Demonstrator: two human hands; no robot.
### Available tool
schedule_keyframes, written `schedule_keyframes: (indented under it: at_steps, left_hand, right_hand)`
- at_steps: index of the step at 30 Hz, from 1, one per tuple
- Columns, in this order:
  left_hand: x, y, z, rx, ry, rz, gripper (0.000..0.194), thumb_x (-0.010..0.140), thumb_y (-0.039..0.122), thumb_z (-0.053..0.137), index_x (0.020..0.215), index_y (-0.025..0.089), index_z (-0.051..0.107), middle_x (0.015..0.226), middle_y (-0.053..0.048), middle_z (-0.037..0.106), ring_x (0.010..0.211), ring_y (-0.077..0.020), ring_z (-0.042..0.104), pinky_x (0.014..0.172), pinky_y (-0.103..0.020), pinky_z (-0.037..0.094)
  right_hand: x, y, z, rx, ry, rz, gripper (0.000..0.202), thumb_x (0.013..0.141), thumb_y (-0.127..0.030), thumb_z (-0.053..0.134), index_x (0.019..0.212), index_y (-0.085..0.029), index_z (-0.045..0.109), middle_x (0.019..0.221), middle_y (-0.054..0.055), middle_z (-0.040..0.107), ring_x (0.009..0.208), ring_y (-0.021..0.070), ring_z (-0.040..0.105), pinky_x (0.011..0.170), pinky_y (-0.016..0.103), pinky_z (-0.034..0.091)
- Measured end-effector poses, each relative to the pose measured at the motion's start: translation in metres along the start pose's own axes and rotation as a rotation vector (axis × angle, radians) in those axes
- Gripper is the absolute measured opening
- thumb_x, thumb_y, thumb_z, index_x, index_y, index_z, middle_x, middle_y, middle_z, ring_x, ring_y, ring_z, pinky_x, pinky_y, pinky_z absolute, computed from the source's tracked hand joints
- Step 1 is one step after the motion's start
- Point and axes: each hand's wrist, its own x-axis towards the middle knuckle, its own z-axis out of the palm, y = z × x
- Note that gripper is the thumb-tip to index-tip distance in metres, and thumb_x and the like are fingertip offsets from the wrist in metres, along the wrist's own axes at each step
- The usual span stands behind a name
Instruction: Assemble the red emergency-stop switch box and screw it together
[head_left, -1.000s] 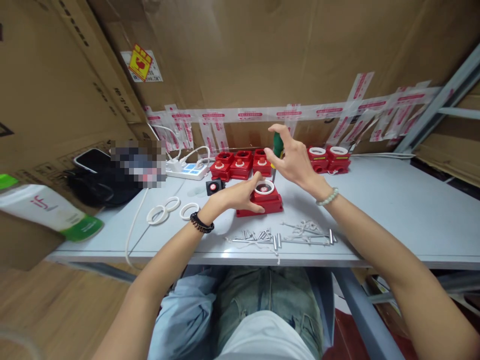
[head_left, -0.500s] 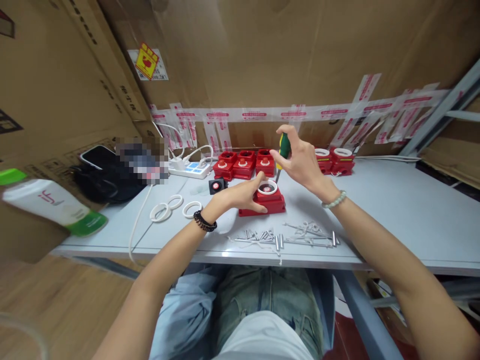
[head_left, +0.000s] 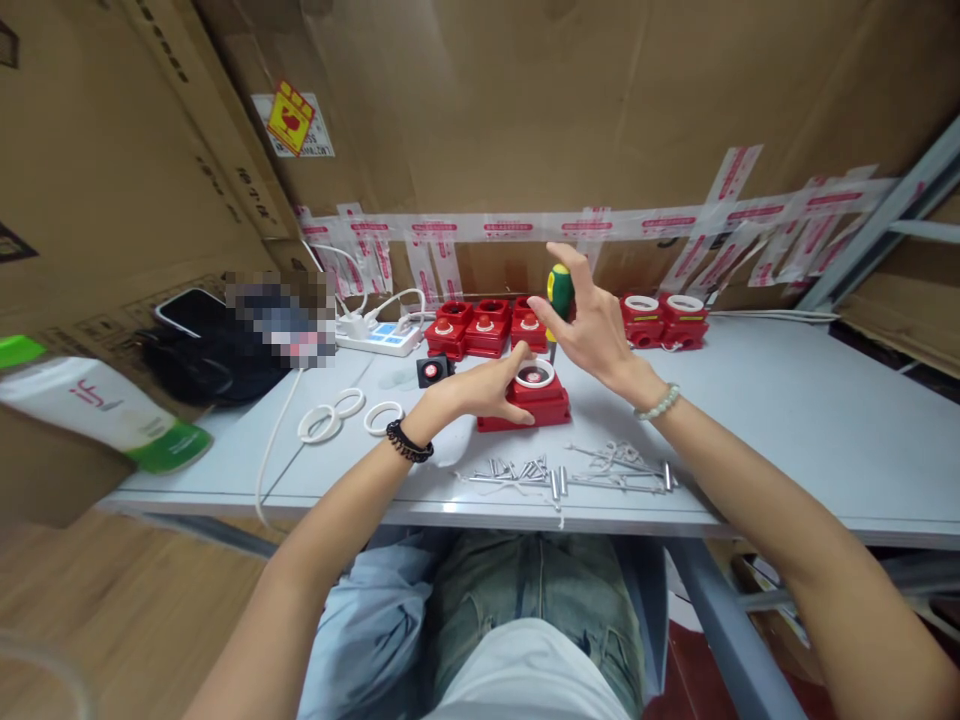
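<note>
A red box-shaped housing (head_left: 551, 410) with a white ring (head_left: 534, 374) on top sits in the middle of the table. Wrapped around its left side, my left hand (head_left: 499, 385) is closed on it and holds it to the tabletop. My right hand (head_left: 596, 325) is at a green and yellow screwdriver (head_left: 559, 290), standing nearly upright with its shaft down at the housing's far edge. My right thumb and index finger are spread apart, while the handle lies against the hand. The other right fingers are partly hidden, and so is the screwdriver's tip.
Behind stand several red housings (head_left: 487, 330), with two white-ringed ones (head_left: 664, 322) farther right. Loose white rings (head_left: 320, 424), a black square part (head_left: 433, 372) and a power strip (head_left: 382, 338) are left. Metal rods and pins (head_left: 525, 472) lie near the front edge.
My right thumb and index finger have opened wider, and the hand has shifted slightly left. The screwdriver handle leans a little differently. My left hand and the housing stay in place.
</note>
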Motion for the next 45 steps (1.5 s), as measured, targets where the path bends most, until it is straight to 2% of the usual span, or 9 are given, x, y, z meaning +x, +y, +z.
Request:
schedule_keyframes:
  at_steps: [10,13,18,20,26,30,33,41,45]
  left_hand:
    - [-0.001,0.002,-0.001,-0.009,0.007,-0.011,0.077,0.068,0.04,0.076,0.128,0.02,0.032,0.149,-0.021,0.045,0.134,-0.0348,0.05,0.104,-0.046,0.045]
    - [-0.002,0.005,-0.002,-0.029,-0.005,-0.031,0.075,0.067,0.039,0.076,0.126,0.02,0.034,0.149,-0.021,0.046,0.131,-0.0351,0.053,0.102,-0.046,0.046]
    - [-0.001,0.003,-0.002,0.004,-0.014,-0.034,0.078,0.068,0.042,0.075,0.128,0.019,0.031,0.152,-0.022,0.04,0.135,-0.0346,0.049,0.106,-0.045,0.043]
    - [0.0,0.0,-0.001,0.021,-0.005,-0.02,0.078,0.068,0.044,0.075,0.128,0.019,0.031,0.152,-0.022,0.04,0.136,-0.0346,0.047,0.107,-0.045,0.042]
    - [0.0,-0.002,0.0,0.031,0.017,0.001,0.08,0.068,0.045,0.076,0.13,0.02,0.032,0.15,-0.021,0.044,0.131,-0.0344,0.052,0.105,-0.045,0.044]
    - [0.0,-0.001,0.0,-0.006,0.004,-0.01,0.079,0.067,0.042,0.076,0.13,0.021,0.033,0.149,-0.02,0.046,0.133,-0.0345,0.051,0.105,-0.046,0.044]
    - [0.0,-0.001,0.0,0.025,0.011,-0.002,0.08,0.067,0.045,0.076,0.13,0.02,0.033,0.148,-0.021,0.046,0.133,-0.0348,0.05,0.106,-0.046,0.043]
    - [0.0,0.003,-0.002,0.014,-0.027,-0.028,0.079,0.068,0.044,0.075,0.13,0.02,0.031,0.152,-0.021,0.041,0.135,-0.0328,0.049,0.107,-0.043,0.042]
    - [0.001,0.004,-0.004,0.05,-0.052,-0.052,0.084,0.068,0.047,0.074,0.134,0.021,0.028,0.151,-0.02,0.043,0.135,-0.0336,0.049,0.105,-0.042,0.043]
  right_hand:
    - [0.01,0.009,-0.03,0.484,-0.382,0.003,0.058,0.082,-0.023,0.056,0.137,-0.03,0.038,0.096,0.001,0.055,0.084,0.015,0.064,0.072,0.031,0.056]
    - [0.01,0.007,-0.028,0.321,-0.319,0.018,0.052,0.081,-0.027,0.062,0.13,-0.029,0.045,0.085,-0.002,0.055,0.069,0.0137,0.058,0.065,0.031,0.052]
    - [0.005,0.006,-0.011,-0.054,0.003,0.092,0.044,0.079,-0.033,0.067,0.119,-0.024,0.051,0.073,-0.002,0.054,0.054,0.0135,0.045,0.061,0.034,0.045]
    - [0.006,0.008,-0.011,-0.048,-0.017,0.061,0.044,0.081,-0.034,0.065,0.12,-0.025,0.05,0.08,0.0,0.058,0.059,0.015,0.049,0.065,0.036,0.047]
    - [0.01,0.013,-0.024,0.393,-0.263,0.019,0.045,0.085,-0.027,0.054,0.129,-0.028,0.042,0.093,0.0,0.058,0.078,0.0155,0.061,0.071,0.032,0.052]
    - [0.005,0.006,-0.01,0.149,-0.088,0.056,0.045,0.083,-0.03,0.062,0.125,-0.028,0.047,0.083,-0.001,0.058,0.066,0.0163,0.054,0.067,0.035,0.05]
    - [0.002,0.002,0.0,-0.03,0.013,0.032,0.046,0.087,-0.03,0.057,0.131,-0.026,0.046,0.091,0.003,0.063,0.068,0.0182,0.055,0.07,0.037,0.048]
    - [0.008,0.01,-0.017,0.296,-0.19,0.049,0.043,0.087,-0.024,0.052,0.129,-0.028,0.042,0.088,-0.001,0.056,0.071,0.0144,0.058,0.067,0.032,0.051]
    - [0.009,0.01,-0.016,0.255,-0.191,0.053,0.045,0.084,-0.025,0.058,0.126,-0.028,0.044,0.079,-0.003,0.053,0.065,0.0137,0.055,0.067,0.034,0.053]
